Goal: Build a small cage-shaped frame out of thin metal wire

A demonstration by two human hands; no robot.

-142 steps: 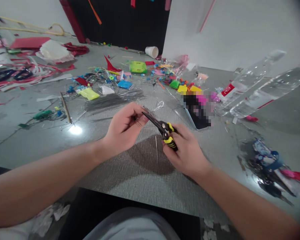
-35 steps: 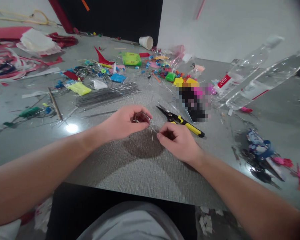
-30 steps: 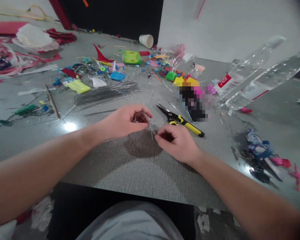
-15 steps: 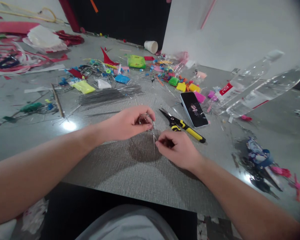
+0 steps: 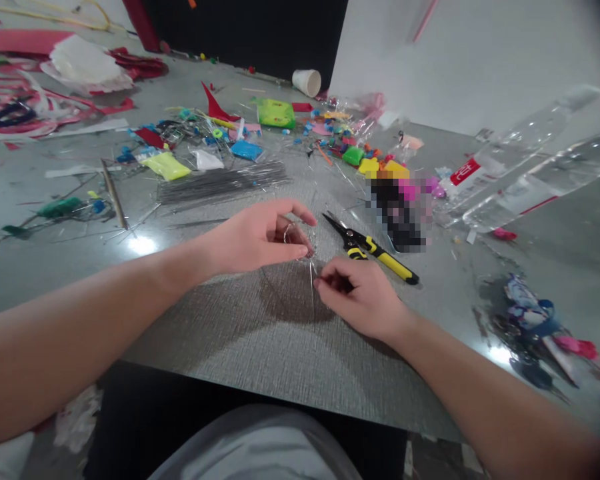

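Note:
A thin silvery wire bent into a round loop (image 5: 289,233) sits in my left hand (image 5: 265,239), between the thumb and the curled fingers; the index finger is lifted off. A straight wire end (image 5: 311,287) hangs down from the loop. My right hand (image 5: 357,293) is closed, its thumb and index finger pinching wire just beside that end. Both hands are a little above the grey textured tabletop (image 5: 220,333). Black and yellow pliers (image 5: 370,248) lie right behind my right hand.
A bundle of straight grey wires (image 5: 225,183) lies behind my left hand. Packets of coloured clay (image 5: 166,165) and scraps spread across the back. Two clear plastic bottles (image 5: 520,160) and a blurred-out phone (image 5: 400,213) are at right, dark scissors (image 5: 530,370) nearer. A white cup (image 5: 307,82) lies tipped over.
My left index finger has lifted and straightened away from the loop. The right hand keeps its pinch, almost unmoved. The whole view has shifted slightly.

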